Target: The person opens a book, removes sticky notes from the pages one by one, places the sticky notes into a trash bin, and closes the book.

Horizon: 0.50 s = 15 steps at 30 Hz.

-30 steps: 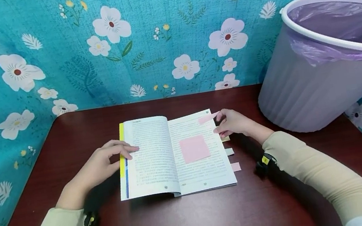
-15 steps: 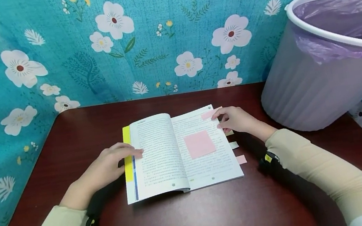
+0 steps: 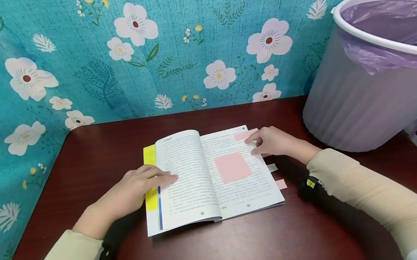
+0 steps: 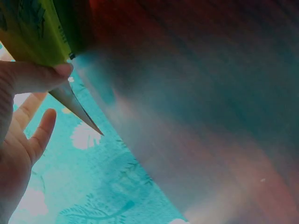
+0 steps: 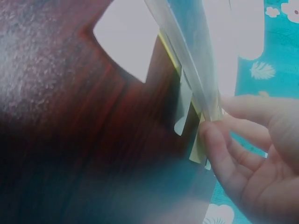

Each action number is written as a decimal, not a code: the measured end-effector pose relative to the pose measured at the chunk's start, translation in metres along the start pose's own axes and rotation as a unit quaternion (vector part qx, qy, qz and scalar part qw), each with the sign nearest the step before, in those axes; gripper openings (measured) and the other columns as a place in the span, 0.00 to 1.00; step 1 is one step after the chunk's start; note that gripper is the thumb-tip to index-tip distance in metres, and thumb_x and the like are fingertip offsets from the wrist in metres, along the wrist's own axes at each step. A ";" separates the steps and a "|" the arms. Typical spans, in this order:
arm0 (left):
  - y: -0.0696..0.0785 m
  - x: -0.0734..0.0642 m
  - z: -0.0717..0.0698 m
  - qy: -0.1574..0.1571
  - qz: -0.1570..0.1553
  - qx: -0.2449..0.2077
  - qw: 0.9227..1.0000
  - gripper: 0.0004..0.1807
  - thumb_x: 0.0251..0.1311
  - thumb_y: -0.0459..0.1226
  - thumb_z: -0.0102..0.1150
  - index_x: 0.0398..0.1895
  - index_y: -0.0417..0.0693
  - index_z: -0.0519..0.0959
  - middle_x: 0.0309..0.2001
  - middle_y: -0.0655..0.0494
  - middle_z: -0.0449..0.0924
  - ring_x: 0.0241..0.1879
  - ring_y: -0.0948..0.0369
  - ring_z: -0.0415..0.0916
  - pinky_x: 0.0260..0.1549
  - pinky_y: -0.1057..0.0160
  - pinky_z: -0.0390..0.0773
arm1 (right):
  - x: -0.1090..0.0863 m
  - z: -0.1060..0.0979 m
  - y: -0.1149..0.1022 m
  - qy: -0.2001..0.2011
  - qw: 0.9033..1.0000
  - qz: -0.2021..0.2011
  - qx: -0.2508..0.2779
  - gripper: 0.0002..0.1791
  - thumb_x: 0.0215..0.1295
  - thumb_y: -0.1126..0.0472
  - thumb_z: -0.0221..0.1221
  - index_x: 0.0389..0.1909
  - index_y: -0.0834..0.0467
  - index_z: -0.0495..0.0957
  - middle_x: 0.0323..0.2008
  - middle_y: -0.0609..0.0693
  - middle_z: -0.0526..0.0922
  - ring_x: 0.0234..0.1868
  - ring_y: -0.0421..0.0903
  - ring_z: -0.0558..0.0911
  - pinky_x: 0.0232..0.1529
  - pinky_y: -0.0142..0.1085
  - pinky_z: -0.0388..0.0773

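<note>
An open book (image 3: pixel 189 191) lies in front of me in the head view, with a square pink sticky note (image 3: pixel 233 166) on its right page. My left hand (image 3: pixel 131 193) grips the left side, fingers over the page; in the left wrist view its thumb (image 4: pixel 42 77) lies against the yellow-green cover (image 4: pixel 35 39). At the upper right edge, my right hand (image 3: pixel 275 140) holds the book beside a pink strip (image 3: pixel 242 135). The right wrist view shows the thumb and fingers pinching the edge of the pages (image 5: pixel 194 56), with paper tabs (image 5: pixel 183 109) sticking out.
A grey trash bin (image 3: pixel 372 92) with a purple liner stands at the right of the dark red-brown table (image 3: pixel 250 249). Behind the table hangs a teal flowered cloth (image 3: pixel 177 31). A pink tab (image 3: pixel 281 184) and a pale tab (image 3: pixel 272 167) project from the book's right edge.
The book has shifted slightly right in view and turned a little, showing more of its yellow flap. The left fingers reach farther onto the page. The right hand stays at the upper right edge.
</note>
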<state>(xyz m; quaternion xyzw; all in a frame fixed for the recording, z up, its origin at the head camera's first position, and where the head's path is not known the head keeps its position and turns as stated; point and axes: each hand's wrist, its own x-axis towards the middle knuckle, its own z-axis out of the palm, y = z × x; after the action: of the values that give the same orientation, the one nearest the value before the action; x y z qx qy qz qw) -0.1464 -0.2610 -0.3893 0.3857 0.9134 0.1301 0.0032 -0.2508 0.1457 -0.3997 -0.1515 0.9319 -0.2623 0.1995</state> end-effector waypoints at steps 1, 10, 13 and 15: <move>0.002 0.000 -0.001 -0.004 0.001 0.012 1.000 0.40 0.51 0.23 0.73 0.69 0.60 0.78 0.59 0.56 0.81 0.58 0.55 0.75 0.47 0.49 0.76 | 0.000 0.000 0.000 -0.001 1.000 -0.007 -0.015 0.26 0.65 0.66 0.69 0.63 0.65 0.79 0.34 0.56 0.83 0.25 0.45 0.74 0.27 0.33 0.72; 0.005 0.001 -0.002 -0.054 0.034 0.124 0.990 0.47 0.51 0.28 0.76 0.76 0.59 0.69 0.72 0.53 0.69 0.66 0.49 0.68 0.55 0.44 0.75 | -0.005 0.001 -0.005 -0.004 0.996 -0.032 -0.086 0.30 0.63 0.62 0.72 0.65 0.65 0.77 0.31 0.53 0.81 0.27 0.47 0.74 0.27 0.35 0.71; 0.002 -0.001 0.002 -0.069 0.032 0.121 0.990 0.45 0.56 0.26 0.72 0.77 0.57 0.67 0.75 0.54 0.66 0.68 0.48 0.68 0.57 0.42 0.73 | -0.007 0.002 -0.008 -0.003 0.996 -0.029 -0.084 0.29 0.63 0.64 0.71 0.65 0.66 0.77 0.33 0.54 0.81 0.27 0.47 0.74 0.27 0.34 0.71; -0.001 -0.002 0.004 -0.075 0.031 0.113 0.990 0.44 0.58 0.25 0.70 0.78 0.56 0.66 0.75 0.54 0.66 0.69 0.48 0.68 0.59 0.41 0.72 | -0.007 0.003 -0.009 -0.003 0.997 -0.020 -0.075 0.28 0.64 0.65 0.70 0.65 0.66 0.77 0.33 0.55 0.82 0.25 0.46 0.74 0.26 0.34 0.71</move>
<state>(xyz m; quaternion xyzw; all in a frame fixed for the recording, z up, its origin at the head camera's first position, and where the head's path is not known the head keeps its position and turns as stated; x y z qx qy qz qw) -0.1449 -0.2620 -0.3931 0.4200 0.9072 -0.0031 0.0245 -0.2416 0.1401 -0.3948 -0.1859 0.9450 -0.1954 0.1853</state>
